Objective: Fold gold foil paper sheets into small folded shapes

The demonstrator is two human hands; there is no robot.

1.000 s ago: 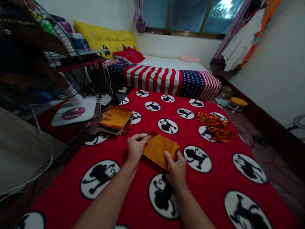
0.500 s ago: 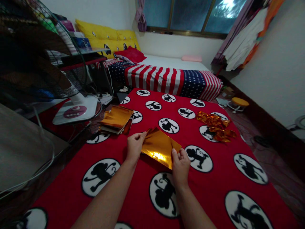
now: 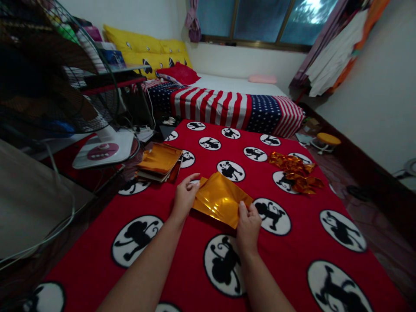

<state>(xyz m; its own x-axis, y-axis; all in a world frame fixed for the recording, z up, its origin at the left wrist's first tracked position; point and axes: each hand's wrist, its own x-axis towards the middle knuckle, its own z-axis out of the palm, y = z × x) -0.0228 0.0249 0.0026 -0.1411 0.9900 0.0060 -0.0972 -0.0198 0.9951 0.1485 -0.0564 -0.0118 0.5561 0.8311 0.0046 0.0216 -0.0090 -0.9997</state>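
A shiny gold foil paper sheet is held just over the red cloth, its surface slightly creased near the left side. My right hand pinches its right corner, thumb on top. At the left edge of the sheet, my left hand has thumb and forefinger apart, close to the paper; whether the fingertips touch it is unclear. A stack of gold foil papers lies to the left, beyond my left hand. Folded, crinkled gold foil pieces lie to the right on the cloth.
The red cloth with black monkey figures in white ovals covers the surface before me. A standing fan is at the left. Behind is a bed with a striped, starred cover. A yellow stool stands at the right.
My left thumb and forefinger have come apart from their pinch on the sheet's left edge. The sheet and my right hand have shifted slightly right.
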